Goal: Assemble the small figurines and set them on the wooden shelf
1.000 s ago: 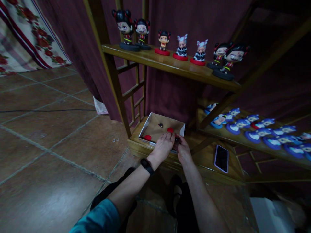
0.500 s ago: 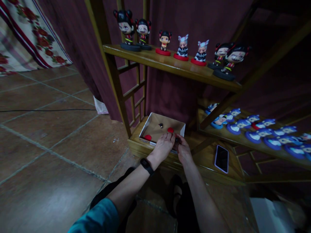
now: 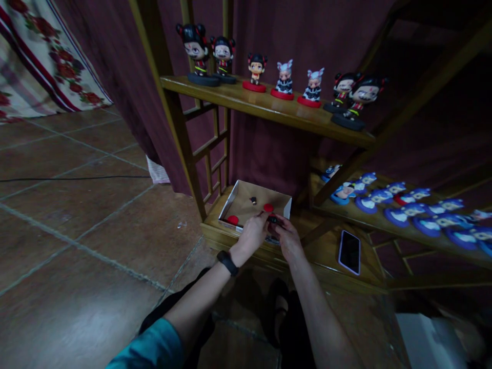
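Over the near right edge of a shallow cardboard box [image 3: 242,189], my two hands are close together. A small, dark, shiny piece [image 3: 272,219], perhaps part of a figurine, shows between them. My right hand [image 3: 288,237] is closed on it with the fingers bent. My left hand [image 3: 253,233], with a black band at the wrist, pinches at its left side; its fingertips are partly hidden. Inside the box lie a red round base [image 3: 232,220], a second red base [image 3: 268,207] near my left fingers, and a small dark-and-light piece [image 3: 253,200].
Figurines on red and dark bases line the wooden shelf [image 3: 269,105] above the box. To the right, a lower shelf carries several blue-based figurines [image 3: 405,212]. A phone [image 3: 349,252] lies on the wooden ledge. A slanting post stands beside my right hand.
My left hand has drawn slightly left and down from my right, so more of the dark piece shows between them. The view has tilted slightly; the box contents look unchanged.
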{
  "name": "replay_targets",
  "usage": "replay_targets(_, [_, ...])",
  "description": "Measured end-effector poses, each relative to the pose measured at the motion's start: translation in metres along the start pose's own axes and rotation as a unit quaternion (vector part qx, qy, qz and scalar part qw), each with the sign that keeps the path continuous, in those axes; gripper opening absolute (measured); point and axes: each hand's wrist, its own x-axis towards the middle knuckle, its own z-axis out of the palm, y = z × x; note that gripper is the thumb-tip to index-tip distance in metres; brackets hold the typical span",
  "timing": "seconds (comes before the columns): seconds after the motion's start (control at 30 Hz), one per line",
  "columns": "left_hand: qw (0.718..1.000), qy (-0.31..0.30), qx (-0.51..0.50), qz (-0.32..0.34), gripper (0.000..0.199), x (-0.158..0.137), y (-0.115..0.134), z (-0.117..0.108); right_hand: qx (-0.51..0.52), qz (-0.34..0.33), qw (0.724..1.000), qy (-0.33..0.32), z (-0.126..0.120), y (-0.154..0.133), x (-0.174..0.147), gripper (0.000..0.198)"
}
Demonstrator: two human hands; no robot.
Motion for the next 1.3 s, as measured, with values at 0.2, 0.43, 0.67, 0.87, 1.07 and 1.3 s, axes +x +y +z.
replay_targets(0.2, [0.974, 0.016, -0.217, -0.059, 0.025, 0.010, -0.011, 0.004, 0.003, 0.009, 1.000, -0.005, -0.002, -0.001, -0.001, 0.033])
replay_targets(0.43, [0.876, 0.008, -0.450, -0.172, 0.017, 0.014, -0.021, 0.014, 0.019, 0.003, 1.000, -0.003, -0.002, -0.002, -0.001, 0.028])
replay_targets(0.67, [0.754, 0.007, -0.604, -0.259, 0.017, 0.012, -0.022, 0.009, 0.033, 0.011, 0.999, -0.033, 0.003, -0.006, -0.003, 0.029])
replay_targets(0.87, [0.699, 0.000, -0.639, -0.320, 0.014, 0.013, -0.022, 0.000, 0.038, 0.015, 0.999, -0.036, 0.005, -0.007, -0.005, 0.038])
replay_targets(1.07, [0.673, -0.031, -0.653, -0.346, 0.016, 0.014, -0.025, -0.001, 0.057, 0.004, 0.998, -0.010, 0.004, -0.008, -0.003, 0.035])
replay_targets(1.3, [0.663, -0.033, -0.657, -0.357, 0.020, 0.013, -0.023, -0.004, 0.067, -0.008, 0.998, -0.010, 0.001, -0.007, -0.001, 0.029])
